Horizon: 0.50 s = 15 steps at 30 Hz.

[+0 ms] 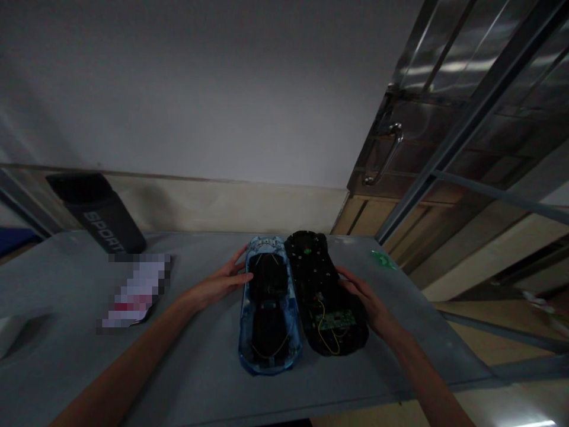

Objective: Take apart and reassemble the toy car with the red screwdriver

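A blue toy car shell [292, 308] with a dark middle lies lengthwise on the grey table. Beside its right edge is a black car chassis [313, 276], showing a green circuit board [335, 320] and a thin yellow wire near its front end. My left hand [226, 277] rests along the shell's left side, fingers apart, thumb over its edge. Against the chassis's right side sits my right hand [367, 299], its fingers spread and partly hidden by the black part.
A black bottle marked SPORT [104, 219] stands at the back left, with a blurred packet [140, 290] in front. A small green plastic piece [383, 260] lies right of the chassis. Behind the table [200, 362] is a wall; metal frame bars rise at the right.
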Motion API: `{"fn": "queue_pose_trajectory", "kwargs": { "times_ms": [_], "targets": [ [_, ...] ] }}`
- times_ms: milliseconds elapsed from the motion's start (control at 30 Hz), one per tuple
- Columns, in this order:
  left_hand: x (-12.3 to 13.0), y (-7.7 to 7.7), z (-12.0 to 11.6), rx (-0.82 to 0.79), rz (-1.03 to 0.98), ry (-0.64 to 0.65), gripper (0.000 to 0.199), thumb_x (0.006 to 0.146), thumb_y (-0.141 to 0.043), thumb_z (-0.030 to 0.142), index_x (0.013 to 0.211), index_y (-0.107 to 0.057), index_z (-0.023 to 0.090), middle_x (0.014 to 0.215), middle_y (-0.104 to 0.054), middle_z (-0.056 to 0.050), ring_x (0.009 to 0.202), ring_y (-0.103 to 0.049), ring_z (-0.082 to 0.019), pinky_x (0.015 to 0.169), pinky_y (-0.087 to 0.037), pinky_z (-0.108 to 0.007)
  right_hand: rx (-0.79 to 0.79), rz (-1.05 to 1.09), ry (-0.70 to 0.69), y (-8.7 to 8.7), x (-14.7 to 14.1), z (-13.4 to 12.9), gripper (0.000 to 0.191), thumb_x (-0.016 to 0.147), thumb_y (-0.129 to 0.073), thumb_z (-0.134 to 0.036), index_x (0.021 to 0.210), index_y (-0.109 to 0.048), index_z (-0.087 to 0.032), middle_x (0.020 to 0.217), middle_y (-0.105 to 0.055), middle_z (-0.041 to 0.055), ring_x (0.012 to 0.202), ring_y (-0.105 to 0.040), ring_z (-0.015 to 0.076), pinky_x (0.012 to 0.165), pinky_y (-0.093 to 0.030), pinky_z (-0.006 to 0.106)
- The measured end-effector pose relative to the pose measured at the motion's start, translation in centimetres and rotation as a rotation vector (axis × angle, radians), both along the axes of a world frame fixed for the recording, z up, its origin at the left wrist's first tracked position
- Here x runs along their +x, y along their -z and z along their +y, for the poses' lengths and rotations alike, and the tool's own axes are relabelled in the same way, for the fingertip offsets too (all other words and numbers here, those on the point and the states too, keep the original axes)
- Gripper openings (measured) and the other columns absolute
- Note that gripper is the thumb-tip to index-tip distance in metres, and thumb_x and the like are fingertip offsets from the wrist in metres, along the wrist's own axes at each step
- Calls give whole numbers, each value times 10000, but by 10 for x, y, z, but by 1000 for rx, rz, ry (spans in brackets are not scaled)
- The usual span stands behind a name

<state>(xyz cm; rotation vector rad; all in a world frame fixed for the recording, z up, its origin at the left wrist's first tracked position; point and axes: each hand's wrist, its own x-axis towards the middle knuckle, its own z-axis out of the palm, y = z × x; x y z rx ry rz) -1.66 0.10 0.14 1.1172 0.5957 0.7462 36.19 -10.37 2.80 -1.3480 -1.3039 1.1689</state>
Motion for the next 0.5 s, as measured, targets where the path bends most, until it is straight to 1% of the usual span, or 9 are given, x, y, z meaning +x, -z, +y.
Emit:
{"fn": "queue_pose_trajectory", "kwargs": {
  "times_ms": [67, 167, 267, 333, 400, 467, 500],
  "targets": [
    [1, -3, -2, -18, 6, -3, 953, 905, -822, 249, 1678, -313, 479, 1631, -561, -38, 1511, -519, -308, 1203, -443, -432, -6, -15, 13, 5, 2, 1, 621, 839, -734, -710, 1325, -760, -325, 1186, -811, 67, 1057, -733, 347, 950, -578, 497],
    [3, -6, -4, -36, 19, -7, 1006, 891, -841, 271, 1692, -268, 475, 1641, -547, -39, 1506, -525, -309, 1202, -443, -433, -20, -21, 44, 9, 4, 0, 602, 789, -770, -714, 1262, -783, -341, 1218, -805, 76, 1152, -713, 375, 1033, -546, 534],
    [1, -6, -3, -16, 19, 0, 990, 911, -821, 269, 1700, -255, 461, 1633, -554, -50, 1497, -537, -314, 1209, -438, -457, -66, 26, 60, 12, 4, -3, 601, 758, -786, -722, 1245, -780, -370, 1210, -805, 82, 1190, -710, 385, 1060, -535, 544],
    [0, -4, -2, 3, 18, 8, 959, 922, -807, 267, 1694, -274, 467, 1621, -567, -51, 1496, -539, -321, 1209, -439, -475, -95, 60, 78, 14, 1, -4, 628, 726, -797, -724, 1248, -765, -378, 1182, -809, 77, 1178, -719, 383, 1042, -545, 544],
    [-2, -2, -1, 12, 23, 12, 940, 922, -806, 269, 1683, -297, 484, 1625, -564, -40, 1502, -534, -324, 1201, -448, -475, -138, 99, 94, 16, -4, -3, 650, 695, -803, -704, 1254, -744, -377, 1102, -818, 61, 1105, -746, 375, 986, -572, 542],
    [-2, -2, 0, 11, 31, 14, 938, 917, -813, 278, 1676, -306, 498, 1646, -542, -28, 1505, -529, -320, 1192, -456, -462, -192, 161, 103, 14, -11, 0, 589, 716, -777, -637, 1242, -731, -379, 1029, -820, 49, 1005, -772, 360, 901, -601, 515],
    [-2, -2, 0, 6, 37, 15, 951, 911, -820, 284, 1677, -299, 501, 1655, -534, -25, 1505, -529, -316, 1190, -457, -454, -213, 198, 99, 12, -16, 2, 534, 743, -752, -594, 1232, -729, -381, 1032, -820, 51, 982, -779, 352, 872, -608, 496]
  ]
}}
